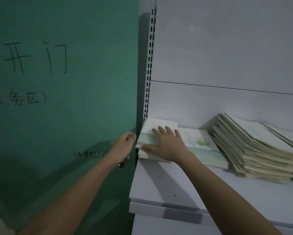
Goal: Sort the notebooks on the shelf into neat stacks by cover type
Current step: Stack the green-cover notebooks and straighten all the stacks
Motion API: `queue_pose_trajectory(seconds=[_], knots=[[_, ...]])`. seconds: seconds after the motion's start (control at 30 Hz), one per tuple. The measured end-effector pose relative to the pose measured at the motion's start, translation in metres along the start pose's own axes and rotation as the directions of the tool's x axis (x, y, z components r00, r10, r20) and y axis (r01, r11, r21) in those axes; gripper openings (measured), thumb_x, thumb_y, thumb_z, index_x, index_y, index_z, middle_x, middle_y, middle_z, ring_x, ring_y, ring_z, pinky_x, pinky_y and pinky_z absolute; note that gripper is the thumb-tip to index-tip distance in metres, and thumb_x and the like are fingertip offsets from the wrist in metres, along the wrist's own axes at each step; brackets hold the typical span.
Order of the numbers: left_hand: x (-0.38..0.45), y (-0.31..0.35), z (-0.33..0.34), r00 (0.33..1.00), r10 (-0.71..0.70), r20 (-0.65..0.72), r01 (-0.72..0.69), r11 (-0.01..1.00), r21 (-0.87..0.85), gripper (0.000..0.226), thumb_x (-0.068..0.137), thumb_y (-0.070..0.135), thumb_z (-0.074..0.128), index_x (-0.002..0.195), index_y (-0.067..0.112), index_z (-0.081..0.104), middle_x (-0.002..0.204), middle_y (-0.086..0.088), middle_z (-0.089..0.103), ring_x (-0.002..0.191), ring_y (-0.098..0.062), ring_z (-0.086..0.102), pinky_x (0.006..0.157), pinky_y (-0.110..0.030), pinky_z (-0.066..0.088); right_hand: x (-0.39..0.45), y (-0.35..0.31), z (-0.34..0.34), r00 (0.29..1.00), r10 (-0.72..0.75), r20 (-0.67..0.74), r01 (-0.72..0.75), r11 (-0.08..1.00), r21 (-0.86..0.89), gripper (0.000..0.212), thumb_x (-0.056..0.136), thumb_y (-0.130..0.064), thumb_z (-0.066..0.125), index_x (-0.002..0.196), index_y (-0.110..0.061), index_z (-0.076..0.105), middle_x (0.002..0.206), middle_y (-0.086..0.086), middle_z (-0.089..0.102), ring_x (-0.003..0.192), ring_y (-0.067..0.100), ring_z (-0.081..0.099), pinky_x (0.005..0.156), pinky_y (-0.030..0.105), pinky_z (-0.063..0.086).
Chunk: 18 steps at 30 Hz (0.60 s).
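Head view shows our right hand [166,143] flat, fingers straight, pressing on the green-banded stack [148,141] at the shelf's [159,187] far left corner, gripping nothing. Our left hand [123,145] hangs loosely curled just left of that stack, apart from it, holding nothing. The slumped cream pile [254,146] lies to the right, long edges running away from us, nearer the right hand

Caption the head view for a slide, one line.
Right hand presses flat on the left notebook stack; left hand steadies its edge beside the green panel.
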<state>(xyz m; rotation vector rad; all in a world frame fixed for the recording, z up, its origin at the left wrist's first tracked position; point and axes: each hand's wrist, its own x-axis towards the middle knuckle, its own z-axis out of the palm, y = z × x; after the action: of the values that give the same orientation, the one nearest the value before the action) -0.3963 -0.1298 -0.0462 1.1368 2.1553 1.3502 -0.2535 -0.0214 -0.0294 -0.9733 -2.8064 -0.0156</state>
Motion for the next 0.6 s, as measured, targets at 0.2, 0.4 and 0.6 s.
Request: queue_pose_trajectory(seconds=[0.2,0.4,0.6], knots=[[0.011,-0.015,-0.006,0.999,0.002,0.032,0.000,0.997,-0.072,0.038,0.103,0.039,0.039,0.133,0.021,0.054,0.123,0.008,0.057,0.079,-0.007,0.055,0.068,-0.023,0.043,-0.031,-0.004,0.011,0.999,-0.021,-0.042,0.022,1.000,0.020,0.086,0.084,-0.075,0.044,0.151,-0.027,0.020,0.159,-0.001,0.020,0.146,0.024,0.017,0.116,0.046,0.018],[0.023,-0.004,-0.018,1.000,0.027,0.001,-0.026,0.971,-0.237,0.024,0.101,0.031,0.045,0.106,0.021,0.066,0.103,0.004,0.066,0.095,-0.013,0.056,0.089,-0.034,0.045,-0.047,-0.012,-0.014,0.998,-0.010,-0.062,0.016,0.995,0.095,0.054,0.098,-0.051,0.044,0.147,-0.030,0.034,0.149,-0.006,0.041,0.134,0.020,0.039,0.104,0.038,0.036],[0.035,0.016,-0.020,0.980,-0.011,0.201,0.072,0.952,-0.299,0.034,0.098,0.034,0.048,0.107,0.010,0.070,0.100,-0.011,0.071,0.090,-0.021,0.065,0.085,-0.039,0.052,-0.033,-0.029,-0.029,0.978,0.140,-0.155,-0.137,0.990,0.026,0.038,0.092,-0.043,0.056,0.130,-0.044,0.055,0.113,-0.006,0.068,0.100,0.022,0.059,0.076,0.030,0.045]])
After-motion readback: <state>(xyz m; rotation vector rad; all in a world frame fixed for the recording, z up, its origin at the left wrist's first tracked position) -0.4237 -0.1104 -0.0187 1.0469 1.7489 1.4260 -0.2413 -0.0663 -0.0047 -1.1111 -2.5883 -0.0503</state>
